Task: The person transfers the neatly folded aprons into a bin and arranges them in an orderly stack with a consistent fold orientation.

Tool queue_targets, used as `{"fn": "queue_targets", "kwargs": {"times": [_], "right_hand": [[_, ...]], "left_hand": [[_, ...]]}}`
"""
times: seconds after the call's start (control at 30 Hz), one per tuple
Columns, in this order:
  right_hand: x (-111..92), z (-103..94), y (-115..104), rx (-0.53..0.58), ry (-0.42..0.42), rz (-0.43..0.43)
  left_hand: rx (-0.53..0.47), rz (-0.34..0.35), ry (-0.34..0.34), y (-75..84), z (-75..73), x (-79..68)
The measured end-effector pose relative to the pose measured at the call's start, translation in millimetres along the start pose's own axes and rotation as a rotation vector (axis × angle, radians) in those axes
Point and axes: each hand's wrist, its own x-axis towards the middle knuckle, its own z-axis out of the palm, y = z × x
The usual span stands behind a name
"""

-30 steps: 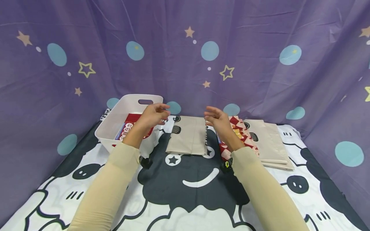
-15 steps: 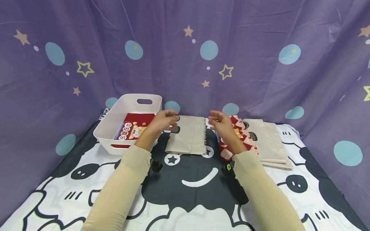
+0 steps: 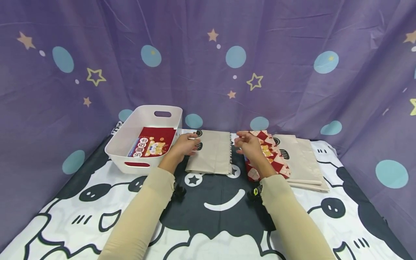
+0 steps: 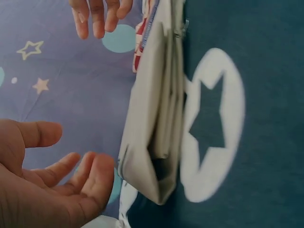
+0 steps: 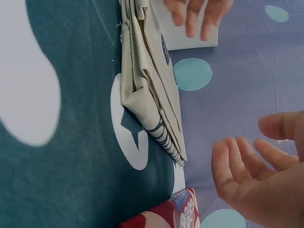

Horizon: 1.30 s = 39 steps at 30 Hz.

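Note:
A folded beige cloth (image 3: 212, 153) with black printing lies on the table between my two hands. My left hand (image 3: 186, 145) is at its left edge, fingers loosely bent and holding nothing. On the other side, my right hand (image 3: 249, 145) hovers near the right edge, thumb and fingers apart. The left wrist view shows the cloth's layered, folded side (image 4: 164, 109) beside the left hand (image 4: 57, 185). In the right wrist view, the right hand (image 5: 266, 175) is apart from the same cloth (image 5: 147, 90).
A white plastic basket (image 3: 113, 146) holding a red printed packet (image 3: 156, 142) stands at the left. Red-and-pink checked packets (image 3: 277, 164) lie partly behind the right hand. More folded beige cloths (image 3: 307, 162) are at the far right. A purple curtain (image 3: 195, 90) hangs behind.
My left hand has moved right and down from beside the basket to the beige cloth's left edge. My right hand has lowered slightly and shifted a little right.

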Motion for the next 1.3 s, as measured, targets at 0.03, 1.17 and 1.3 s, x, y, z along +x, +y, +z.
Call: {"fn": "queue_targets", "kwargs": {"times": [0.03,1.17,1.3], "right_hand": [[0,0.2,2,0.002,-0.006,0.012],[7,19.3,9,-0.115,-0.145,0.346],[8,20.0,8,-0.097,-0.136,0.357]], "left_hand": [[0.011,-0.012,0.006,-1.7,0.1,0.2],[-0.152,-0.192,0.096,-24.5,6.3,7.8],[-0.184,-0.185,0.070,-22.5,7.7,7.3]]}}
